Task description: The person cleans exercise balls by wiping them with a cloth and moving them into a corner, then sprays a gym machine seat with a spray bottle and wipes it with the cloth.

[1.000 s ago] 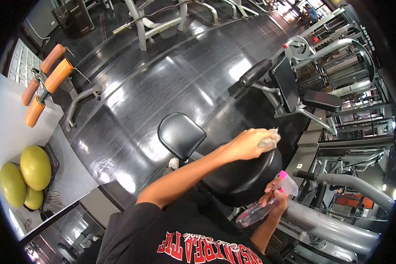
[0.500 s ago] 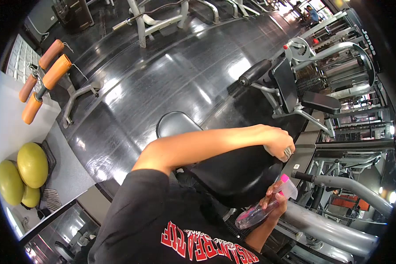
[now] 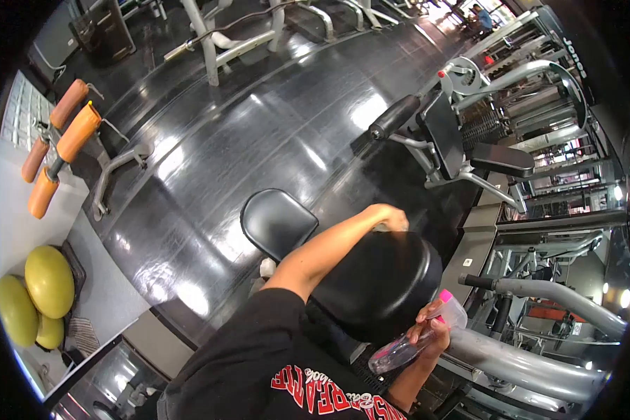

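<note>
My left hand is at the far edge of a rounded black padded seat, its fingers closed on a pale cloth that shows only in part. My right hand is wrapped round a clear spray bottle with a pink and clear spray head. The bottle is tilted, close to the near right side of the seat. A smaller black pad lies left of my left forearm.
A grey metal machine arm runs along the lower right. Another machine with a black backrest stands at the upper right. Yellow-green balls and orange foam rollers are at the left. A distant person shows at the top right.
My left hand has swung from the seat's right side back to its far edge, with the cloth. The bottle remains in my right hand. The view has shifted slightly.
</note>
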